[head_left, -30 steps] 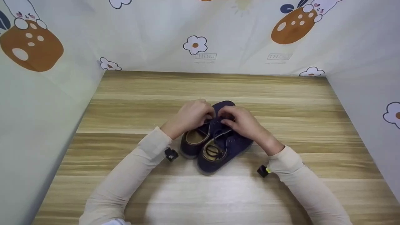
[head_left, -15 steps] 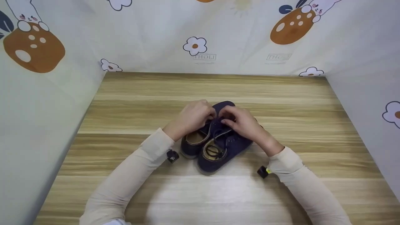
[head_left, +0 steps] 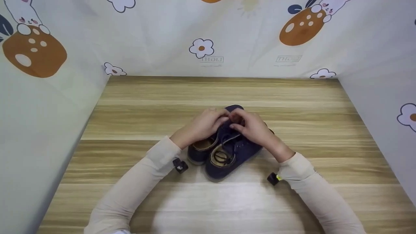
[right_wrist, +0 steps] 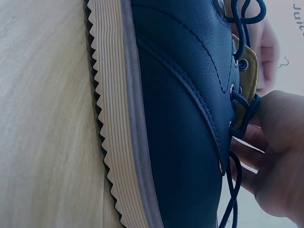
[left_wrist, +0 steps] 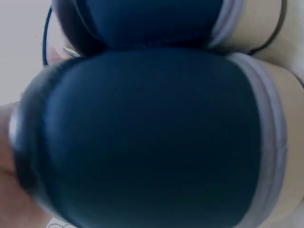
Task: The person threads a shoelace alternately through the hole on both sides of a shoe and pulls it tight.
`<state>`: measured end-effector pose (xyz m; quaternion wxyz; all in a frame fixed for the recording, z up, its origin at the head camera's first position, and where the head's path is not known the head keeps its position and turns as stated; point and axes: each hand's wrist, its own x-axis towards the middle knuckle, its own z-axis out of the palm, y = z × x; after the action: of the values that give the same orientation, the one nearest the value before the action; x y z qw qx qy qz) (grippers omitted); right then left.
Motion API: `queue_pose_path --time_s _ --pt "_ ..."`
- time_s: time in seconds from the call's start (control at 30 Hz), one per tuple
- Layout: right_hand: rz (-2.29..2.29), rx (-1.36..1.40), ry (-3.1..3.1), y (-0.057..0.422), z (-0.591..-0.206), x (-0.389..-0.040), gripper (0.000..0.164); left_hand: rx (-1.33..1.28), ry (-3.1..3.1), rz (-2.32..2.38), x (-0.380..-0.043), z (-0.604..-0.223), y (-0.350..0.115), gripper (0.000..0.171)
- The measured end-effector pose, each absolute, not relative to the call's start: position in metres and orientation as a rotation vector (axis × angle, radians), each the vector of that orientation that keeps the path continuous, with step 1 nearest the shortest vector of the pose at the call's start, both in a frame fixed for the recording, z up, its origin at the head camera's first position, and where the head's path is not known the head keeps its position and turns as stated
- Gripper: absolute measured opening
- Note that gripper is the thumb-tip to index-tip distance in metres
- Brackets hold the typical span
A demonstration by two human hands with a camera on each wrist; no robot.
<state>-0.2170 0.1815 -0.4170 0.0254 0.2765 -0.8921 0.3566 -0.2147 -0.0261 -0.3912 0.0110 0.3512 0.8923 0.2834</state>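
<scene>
Navy lace-up shoes (head_left: 217, 173) set soles-down | shoelace (right_wrist: 245, 124) pinched by right hand (head_left: 253, 128), apparently for control | left hand (head_left: 203, 125): finger state cannot be told

In the head view, the left hand (head_left: 204, 125) hides the middle of the shoe on the left (head_left: 196, 154), and whether its fingertips or the right hand's (head_left: 255, 130) grip the lace (right_wrist: 243, 20) is too small to tell. The right wrist view cuts the nearer shoe (right_wrist: 185, 118) at top and bottom and blurs the left hand behind the tongue (right_wrist: 249, 71). The left wrist view crops both shoes.
</scene>
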Motion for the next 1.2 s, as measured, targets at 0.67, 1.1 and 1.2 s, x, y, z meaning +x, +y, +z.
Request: queue_pose_path --time_s 0.67,1.1,1.2 --pt "1.119 0.806 -2.734 0.177 -0.421 -0.215 0.007 1.041 2.371 1.737 -0.196 -0.36 -0.027 0.013" --pt "1.112 0.78 -2.774 0.177 -0.419 -0.214 0.015 0.662 2.948 0.591 -0.164 -0.306 -0.076 0.015" --pt "1.097 0.779 -2.775 0.178 -0.419 -0.214 0.016 0.586 2.885 0.357 -0.161 -0.314 -0.081 0.015"
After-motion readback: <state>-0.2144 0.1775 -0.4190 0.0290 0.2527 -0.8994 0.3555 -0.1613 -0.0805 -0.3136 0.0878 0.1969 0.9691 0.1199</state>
